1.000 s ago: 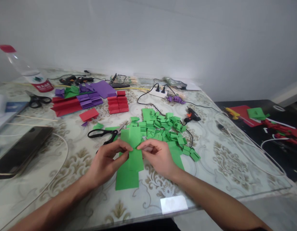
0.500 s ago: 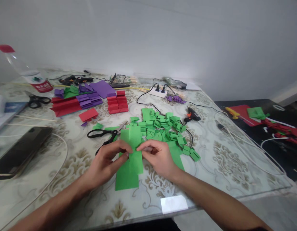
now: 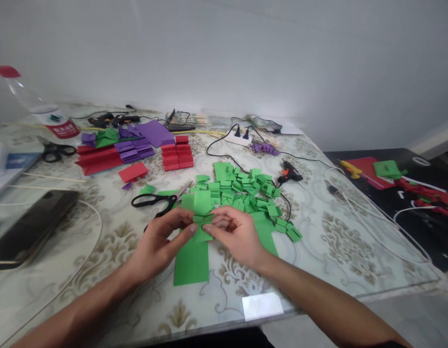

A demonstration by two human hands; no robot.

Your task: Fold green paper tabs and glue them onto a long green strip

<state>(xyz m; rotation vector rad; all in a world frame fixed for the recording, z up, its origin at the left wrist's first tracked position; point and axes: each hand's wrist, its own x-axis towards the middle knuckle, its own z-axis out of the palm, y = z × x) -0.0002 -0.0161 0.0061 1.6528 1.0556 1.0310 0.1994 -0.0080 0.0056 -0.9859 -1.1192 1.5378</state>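
Between my two hands is a strip of green paper (image 3: 202, 205), bent into a small crosswise fold near its middle. My left hand (image 3: 166, 234) pinches its left edge between thumb and fingers. On the right edge, my right hand (image 3: 236, 232) grips the same fold, its thumb pressing from the near side. Under the strip, a flat green sheet (image 3: 191, 266) lies on the table. Black-handled scissors (image 3: 162, 200) rest just beyond my left hand, blades partly apart. A heap of folded green paper pieces (image 3: 246, 188) spreads beyond my right hand.
Red folded paper (image 3: 177, 154), purple folded paper (image 3: 135, 149) and a bottle (image 3: 53, 116) stand toward the back left. A phone (image 3: 33, 224) lies at the left. Behind the green heap are a glue gun (image 3: 290, 171) and a power strip (image 3: 238, 138) with trailing cords.
The green strip was lying nearly flat; now its middle is raised into a crosswise fold. My right fingers and thumb have closed on that fold. Both hands stay in about the same place.
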